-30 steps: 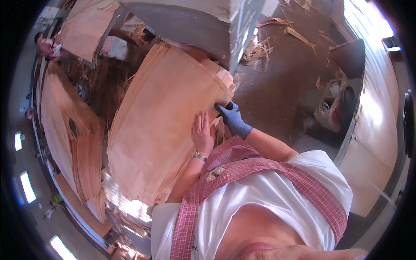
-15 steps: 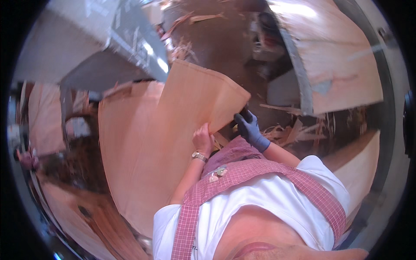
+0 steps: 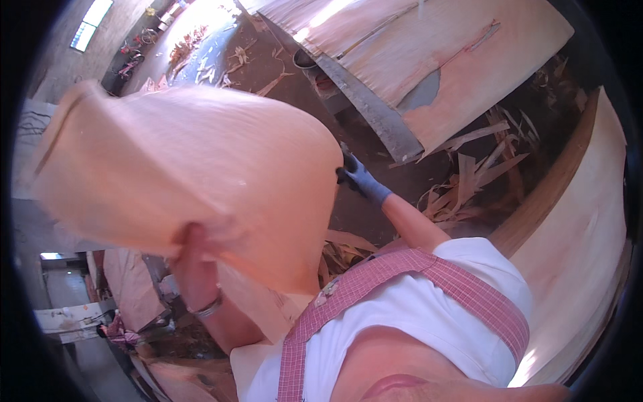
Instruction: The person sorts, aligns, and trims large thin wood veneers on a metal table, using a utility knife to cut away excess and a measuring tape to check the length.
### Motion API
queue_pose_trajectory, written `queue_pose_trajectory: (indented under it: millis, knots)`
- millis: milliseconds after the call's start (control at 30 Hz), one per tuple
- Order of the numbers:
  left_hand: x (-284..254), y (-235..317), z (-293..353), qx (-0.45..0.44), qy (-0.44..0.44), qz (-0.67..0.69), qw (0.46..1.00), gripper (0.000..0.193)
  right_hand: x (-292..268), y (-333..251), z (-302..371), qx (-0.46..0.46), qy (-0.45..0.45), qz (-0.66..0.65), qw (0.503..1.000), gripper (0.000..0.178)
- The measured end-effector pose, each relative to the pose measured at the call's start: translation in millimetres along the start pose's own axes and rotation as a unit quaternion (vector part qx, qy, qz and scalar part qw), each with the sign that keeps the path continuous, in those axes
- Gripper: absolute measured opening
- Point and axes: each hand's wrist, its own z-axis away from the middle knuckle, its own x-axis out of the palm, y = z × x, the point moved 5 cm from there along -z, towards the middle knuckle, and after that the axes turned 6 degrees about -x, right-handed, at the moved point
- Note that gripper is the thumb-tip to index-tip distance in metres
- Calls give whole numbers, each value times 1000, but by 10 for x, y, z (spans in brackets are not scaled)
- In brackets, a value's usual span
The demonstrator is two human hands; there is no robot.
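Note:
A large, thin wood veneer sheet (image 3: 228, 161) is lifted in front of me, bowed in a wide curve, its far left end blurred by motion. My bare left hand (image 3: 196, 264), with a watch (image 3: 209, 307) on the wrist, is closed on the sheet's near edge; its fingers are smeared and partly hidden. On the right edge of the sheet, my right hand (image 3: 365, 181) in a blue glove with dark fingertips grips the veneer, its fingertips partly behind the edge.
A table (image 3: 365, 97) bearing pale veneer sheets (image 3: 495, 74) stands at the far right. Torn veneer strips (image 3: 469, 184) litter the floor. A tall veneer stack (image 3: 569, 248) rises close on my right. Another person (image 3: 119, 331) shows at the lower left.
The veneer sheet has been raised and swung left, bending into a curve. My left hand has moved left and nearer. The view has turned, bringing more of the right-hand table and stack into sight.

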Motion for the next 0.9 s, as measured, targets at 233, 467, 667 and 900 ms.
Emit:
queue_pose_trajectory:
  millis: [233, 467, 667, 900]
  knots:
    - [543, 953, 274, 99, 74, 6, 992, 43, -43, -662, 108, 71, -245, -50, 966, 52]
    - [1182, 170, 275, -25, -86, 34, 995, 27, -1347, -1247, 1420, 41, -70, 95, 992, 46]
    - [2531, -553, 30, -72, -256, 78, 961, 21, -2712, -1822, 2610, -13, 212, 177, 961, 35]
    - [4629, -550, 58, -114, -507, 64, 852, 33, -3874, -2400, 2821, -152, 296, 151, 931, 32]
